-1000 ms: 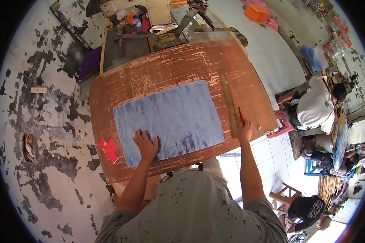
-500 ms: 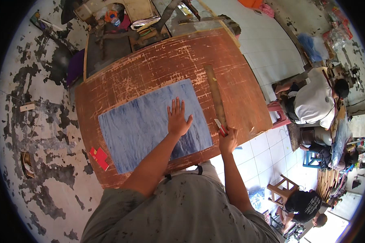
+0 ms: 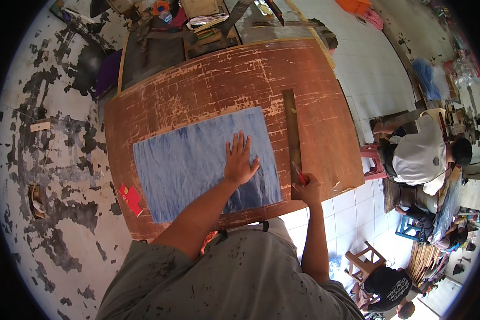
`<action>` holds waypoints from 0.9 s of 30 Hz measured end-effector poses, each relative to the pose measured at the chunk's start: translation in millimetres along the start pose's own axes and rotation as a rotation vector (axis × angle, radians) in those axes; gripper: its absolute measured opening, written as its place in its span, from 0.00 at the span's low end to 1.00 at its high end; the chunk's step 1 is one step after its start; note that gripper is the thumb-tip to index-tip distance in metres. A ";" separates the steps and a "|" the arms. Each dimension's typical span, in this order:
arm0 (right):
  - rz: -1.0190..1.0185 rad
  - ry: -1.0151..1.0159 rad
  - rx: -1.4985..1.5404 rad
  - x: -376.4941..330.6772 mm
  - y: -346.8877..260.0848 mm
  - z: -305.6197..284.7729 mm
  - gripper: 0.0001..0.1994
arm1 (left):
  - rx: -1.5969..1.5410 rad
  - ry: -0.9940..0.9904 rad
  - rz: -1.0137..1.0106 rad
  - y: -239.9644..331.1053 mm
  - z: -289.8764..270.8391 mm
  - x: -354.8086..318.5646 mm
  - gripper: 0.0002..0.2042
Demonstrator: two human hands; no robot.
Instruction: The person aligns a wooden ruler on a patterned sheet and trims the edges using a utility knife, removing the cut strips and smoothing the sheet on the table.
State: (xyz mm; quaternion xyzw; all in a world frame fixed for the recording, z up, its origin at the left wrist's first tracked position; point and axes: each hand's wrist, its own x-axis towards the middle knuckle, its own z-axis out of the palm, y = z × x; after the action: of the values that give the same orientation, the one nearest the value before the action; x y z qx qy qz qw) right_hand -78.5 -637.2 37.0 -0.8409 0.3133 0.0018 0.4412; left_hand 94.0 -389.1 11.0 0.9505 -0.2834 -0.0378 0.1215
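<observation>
A blue, marbled rectangular sheet [image 3: 197,154] lies flat on the worn red-brown board [image 3: 160,101]. My left hand [image 3: 240,161] rests on its right half, palm down with the fingers spread. Near the front right of the board, my right hand [image 3: 309,190] is closed round a red-handled cutter knife [image 3: 302,178]. Its blade points up and away, over the near end of a long, flat, dark straightedge [image 3: 292,133]. The straightedge lies to the right of the sheet, apart from it.
Small red card pieces [image 3: 130,199] lie at the board's left edge. Beyond the far edge stands a cluttered surface with a bottle [image 3: 165,15] and papers. Co-workers sit at the right, one in a white shirt [image 3: 418,154], near a wooden stool [image 3: 364,262]. A peeling wall stands left.
My right hand has turned the knife more upright and shifted slightly against the straightedge. My left hand stays spread on the sheet. The whole view has shifted a little.
</observation>
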 end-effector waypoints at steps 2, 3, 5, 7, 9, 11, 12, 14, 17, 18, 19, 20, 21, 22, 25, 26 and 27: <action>-0.012 -0.130 0.013 0.2 3.3 -12.8 0.18 | 0.003 0.001 0.007 -0.8 1.1 1.0 0.40; -0.023 -0.260 0.026 -1.3 1.7 -15.8 0.17 | 0.003 0.000 0.009 -2.0 1.8 1.0 0.39; -0.008 -0.287 0.138 -16.6 0.3 -13.1 0.16 | 0.001 0.005 0.014 -3.4 3.1 -0.5 0.39; 0.008 -0.310 0.249 -32.8 0.6 -6.8 0.16 | 0.004 0.002 0.014 -4.3 4.9 -1.8 0.37; 0.006 -0.366 0.199 -44.7 -1.1 5.4 0.17 | 0.004 0.009 0.010 -7.0 8.6 -2.4 0.37; 0.010 -0.391 0.228 -51.1 -5.3 20.5 0.18 | 0.006 0.013 0.003 -11.2 12.2 -4.0 0.36; 0.017 -0.423 0.255 -54.5 -8.1 27.5 0.19 | -0.079 0.057 0.012 -14.2 13.8 -5.0 0.36; -0.047 -0.395 0.260 -55.5 -10.1 38.7 0.19 | -0.161 0.099 0.025 -16.7 14.2 -6.3 0.35; -0.008 -0.309 0.245 -59.0 -12.9 54.8 0.20 | -0.250 0.140 0.039 -9.7 10.4 -3.9 0.36; -0.065 -0.166 0.156 -64.3 -19.7 56.9 0.20 | -0.158 0.081 0.031 -5.0 7.6 -3.2 0.37; -0.119 -0.024 0.065 -69.6 -26.0 57.3 0.20 | -0.065 0.023 0.024 -1.3 4.4 -2.7 0.37; -0.120 -0.024 0.070 -74.6 -31.4 58.5 0.20 | -0.061 0.023 0.025 -3.9 5.2 -3.9 0.37; -0.175 0.076 -0.042 -80.4 -37.1 58.7 0.20 | -0.030 0.030 0.037 -6.2 6.3 -4.8 0.38; -0.228 0.176 -0.154 -85.2 -40.1 59.4 0.20 | 0.001 0.037 0.050 -8.4 7.6 -5.7 0.39; -0.166 0.244 0.016 -98.7 -22.1 62.1 0.18 | 0.019 0.066 0.077 -6.7 9.1 -5.4 0.40; -0.157 0.252 0.019 -103.7 -14.1 62.9 0.18 | 0.019 0.061 0.088 -6.2 9.9 -4.5 0.40; -0.060 0.212 0.034 -108.9 -6.1 64.0 0.18 | 0.024 0.056 0.080 -6.6 10.3 -3.5 0.41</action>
State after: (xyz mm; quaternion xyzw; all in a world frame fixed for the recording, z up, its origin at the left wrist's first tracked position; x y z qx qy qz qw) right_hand -145.2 -529.9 32.9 -0.8378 0.3329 -0.1056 0.4197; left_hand 93.2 -384.0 -0.7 0.9406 -0.3180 -0.0030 0.1192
